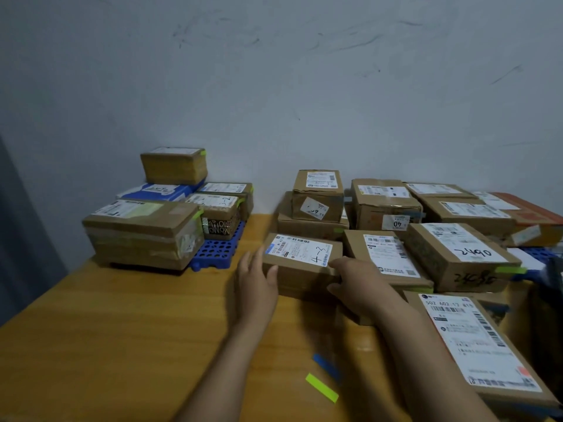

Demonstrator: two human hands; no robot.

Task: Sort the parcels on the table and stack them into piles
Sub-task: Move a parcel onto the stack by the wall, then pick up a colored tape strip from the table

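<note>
A flat brown parcel marked "4-3" [300, 260] lies on the wooden table [122, 330] in front of me. My left hand [257, 277] touches its left end with straight fingers. My right hand [355, 281] lies against its right front corner, fingers reaching behind it and hidden. To the left, a pile of parcels [170, 205] sits on a blue plastic pallet [219, 249]. To the right, several more brown parcels [426, 236] crowd the table, some stacked two high.
A long parcel with a large white label [478, 345] lies at my right forearm. A blue strip [326, 365] and a green strip of tape [321, 388] lie on the table near me. A pale wall [274, 86] stands behind everything.
</note>
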